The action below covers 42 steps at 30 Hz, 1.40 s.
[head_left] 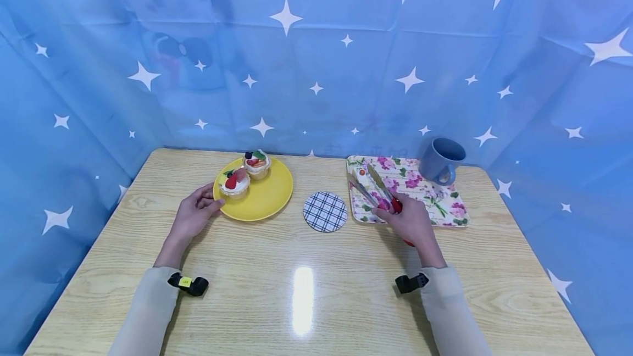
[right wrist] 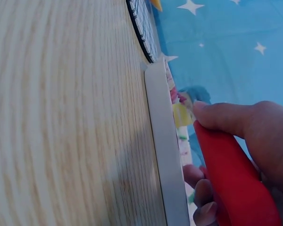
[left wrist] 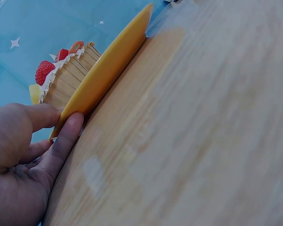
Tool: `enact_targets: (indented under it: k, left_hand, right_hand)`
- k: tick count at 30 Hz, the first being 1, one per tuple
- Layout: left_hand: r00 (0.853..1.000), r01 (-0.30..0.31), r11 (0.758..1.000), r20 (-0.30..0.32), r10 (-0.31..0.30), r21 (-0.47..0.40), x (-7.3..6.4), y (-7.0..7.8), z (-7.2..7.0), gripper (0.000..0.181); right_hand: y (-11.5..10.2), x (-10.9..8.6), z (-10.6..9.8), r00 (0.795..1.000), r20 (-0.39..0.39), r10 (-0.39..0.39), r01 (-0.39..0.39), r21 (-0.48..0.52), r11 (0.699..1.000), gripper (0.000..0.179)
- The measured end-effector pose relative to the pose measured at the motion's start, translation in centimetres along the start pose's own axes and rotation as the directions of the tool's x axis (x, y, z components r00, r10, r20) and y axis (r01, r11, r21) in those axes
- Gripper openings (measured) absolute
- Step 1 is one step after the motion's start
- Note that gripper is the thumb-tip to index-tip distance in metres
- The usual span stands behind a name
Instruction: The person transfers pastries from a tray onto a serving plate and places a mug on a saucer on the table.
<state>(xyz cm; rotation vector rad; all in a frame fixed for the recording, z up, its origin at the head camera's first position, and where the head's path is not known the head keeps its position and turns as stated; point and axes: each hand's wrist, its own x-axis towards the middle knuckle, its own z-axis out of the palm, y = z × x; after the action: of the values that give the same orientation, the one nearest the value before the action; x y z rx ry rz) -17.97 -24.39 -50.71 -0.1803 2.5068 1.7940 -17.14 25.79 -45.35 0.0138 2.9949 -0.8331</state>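
Note:
At the left of the table, my left hand (head_left: 195,214) pinches the near-left rim of a yellow plate (head_left: 272,196), thumb on one side and fingers on the other. Two fruit-topped cupcakes stand on that plate, a front one (head_left: 234,187) with a strawberry and a back one (head_left: 256,165) with dark berries. My right hand (head_left: 410,220) grips red-handled tongs (head_left: 379,183) above a floral tray (head_left: 447,214). The metal arms of the tongs are spread and point toward the tray's back left. A red handle (right wrist: 233,176) fills the palm in the right wrist view.
A blue-grey mug (head_left: 440,161) stands at the tray's back right corner. Between plate and tray lies a round checked coaster (head_left: 325,212). A blue star-patterned curtain (head_left: 316,59) rises directly behind the table's back edge.

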Motion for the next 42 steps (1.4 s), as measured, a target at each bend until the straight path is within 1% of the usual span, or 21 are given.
enact_targets:
  k: [12, 21, 25, 33, 42]
  left_hand:
    - [1.0, -0.008, 1.0, 0.001, 0.008, 0.013, 0.03, -0.06, 0.0, 0.067]
    - [1.0, -0.002, 1.0, 0.001, 0.002, 0.008, 0.1, -0.13, -0.02, 0.067]
    - [1.0, -0.003, 1.0, 0.004, 0.003, 0.0, 0.11, -0.15, -0.01, 0.067]
    - [1.0, -0.001, 1.0, 0.005, 0.001, -0.008, 0.13, -0.11, 0.0, 0.067]
    - [1.0, -0.001, 1.0, 0.003, 0.001, 0.012, -0.04, -0.05, 0.07, 0.069]
  right_hand:
    - [0.18, 0.05, -0.07, 1.0, 0.012, -0.003, 0.003, 0.001, 1.0, 0.077]
    - [0.13, -0.04, -0.08, 1.0, 0.029, 0.004, -0.003, -0.03, 1.0, 0.075]
    - [0.19, -0.06, 0.04, 1.0, 0.024, 0.003, -0.001, -0.046, 0.999, 0.073]
    - [0.14, -0.19, 0.07, 0.999, 0.017, -0.026, 0.027, -0.061, 0.998, 0.066]
    - [0.25, -0.45, -0.19, 0.999, 0.002, -0.035, 0.035, -0.056, 0.998, 0.06]
